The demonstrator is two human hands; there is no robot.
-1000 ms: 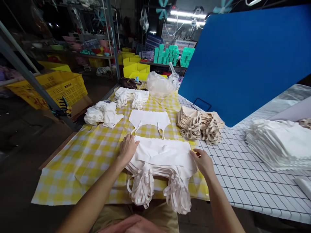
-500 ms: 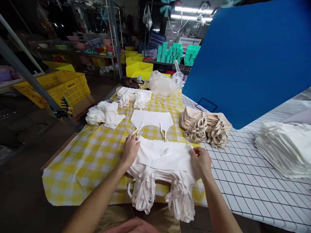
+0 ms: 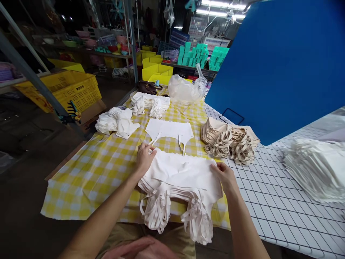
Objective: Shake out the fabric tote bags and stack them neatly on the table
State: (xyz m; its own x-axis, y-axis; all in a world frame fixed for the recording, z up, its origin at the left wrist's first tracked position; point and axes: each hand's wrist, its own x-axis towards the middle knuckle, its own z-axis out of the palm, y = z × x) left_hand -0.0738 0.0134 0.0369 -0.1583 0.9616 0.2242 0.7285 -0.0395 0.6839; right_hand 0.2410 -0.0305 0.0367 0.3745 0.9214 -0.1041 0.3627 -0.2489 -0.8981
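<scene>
A stack of white strappy crop tops [image 3: 183,172] lies in front of me, its looped straps hanging over the table's near edge. My left hand [image 3: 145,158] is closed at the far left corner of the uppermost top, thumb and fingers pinching its edge. At the opposite corner, my right hand [image 3: 225,175] pinches the fabric between thumb and fingers. Just beyond the stack, a single white strappy top [image 3: 169,128] is spread flat, straps pointing toward me. How many layers each hand holds is hidden.
Beige strappy tops [image 3: 229,138] are stacked to the right, near a large blue board [image 3: 280,68]. Crumpled white fabric [image 3: 117,121] and another white stack [image 3: 150,102] lie farther left. More folded white pieces [image 3: 318,165] sit far right. A plastic bag [image 3: 185,88] stands at the back.
My right fingers have closed flatter onto the right corner of the uppermost top. My left hand stays at its corner. The view has shifted slightly.
</scene>
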